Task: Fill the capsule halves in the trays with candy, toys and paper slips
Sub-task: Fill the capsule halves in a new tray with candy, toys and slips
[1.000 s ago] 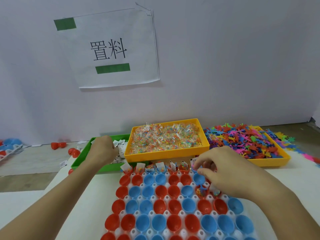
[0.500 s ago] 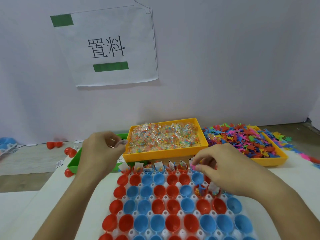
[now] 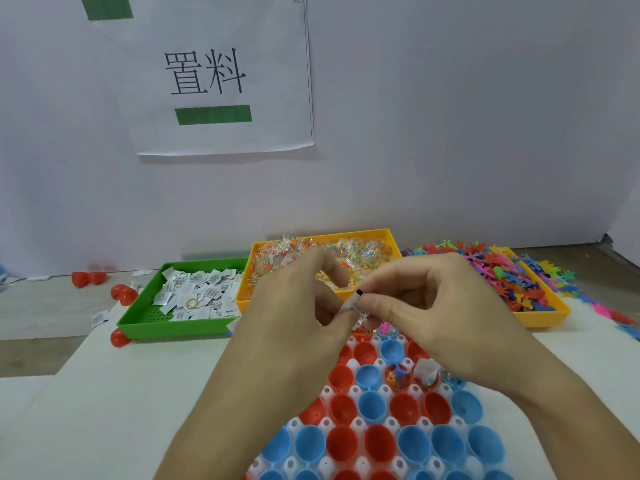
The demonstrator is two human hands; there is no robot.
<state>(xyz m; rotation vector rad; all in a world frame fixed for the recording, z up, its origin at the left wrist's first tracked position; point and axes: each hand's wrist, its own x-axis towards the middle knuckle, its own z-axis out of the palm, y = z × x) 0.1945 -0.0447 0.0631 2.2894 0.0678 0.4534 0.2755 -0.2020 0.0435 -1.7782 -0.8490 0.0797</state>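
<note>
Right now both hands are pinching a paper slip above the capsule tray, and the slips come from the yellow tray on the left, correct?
Not quite. In the head view the left hand and right hand do pinch a paper slip above the capsule tray, but the slips lie in the green tray; the yellow tray holds candy.

The left hand [image 3: 298, 317] is no longer over the green tray [image 3: 180, 329]. It is now in the middle, over the far end of the white tray of capsule halves [image 3: 377, 407], right next to the right hand [image 3: 436, 306]. The two hands were apart before, and now they meet. Both pinch one small paper slip [image 3: 356, 306] between their fingertips; a moment ago the left hand carried it alone. The right hand is a bit higher than before. The paper slips in the green tray show now, since the left hand no longer covers them.
</note>
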